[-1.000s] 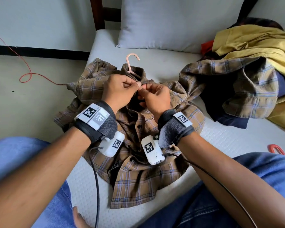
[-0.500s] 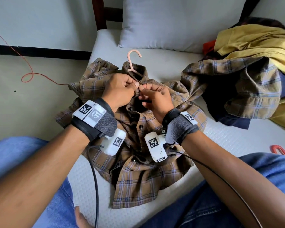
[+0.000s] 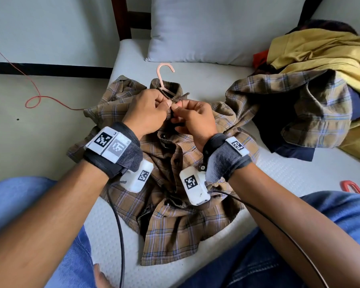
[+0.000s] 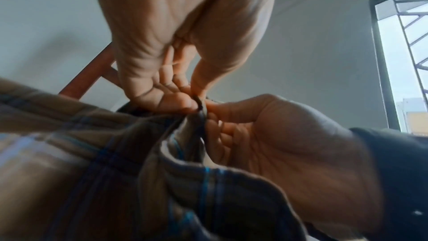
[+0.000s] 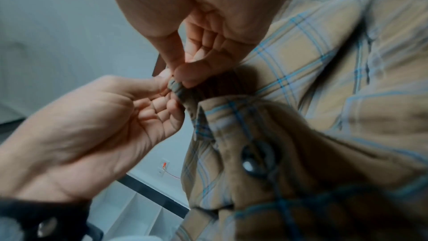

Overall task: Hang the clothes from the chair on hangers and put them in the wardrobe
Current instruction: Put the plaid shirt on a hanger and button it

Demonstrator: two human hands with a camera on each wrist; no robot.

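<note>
A brown plaid shirt point(image 3: 175, 225) lies spread on the white mattress point(image 3: 279, 173) with a pink hanger point(image 3: 161, 79) inside its collar, the hook sticking out towards the pillow. My left hand point(image 3: 149, 113) and right hand point(image 3: 192, 119) meet just below the collar. Each pinches the shirt's front edge between thumb and fingers, near the top button. In the left wrist view the left hand point(image 4: 185, 98) nips the dark placket point(image 4: 200, 105) against the right hand point(image 4: 254, 125). The right wrist view shows the same pinch on the fabric tip point(image 5: 176, 86).
A second plaid shirt point(image 3: 299, 113), a yellow garment point(image 3: 324, 57) and dark clothes are heaped at the right. A white pillow point(image 3: 216, 28) leans at the head of the bed. A red hanger point(image 3: 350, 187) peeks out by my right knee. A red cord point(image 3: 33, 98) lies on the floor.
Both hands stay pinched at the shirt's collar opening, their fingers shifting slightly along the placket. The hanger and shirt have hardly moved.
</note>
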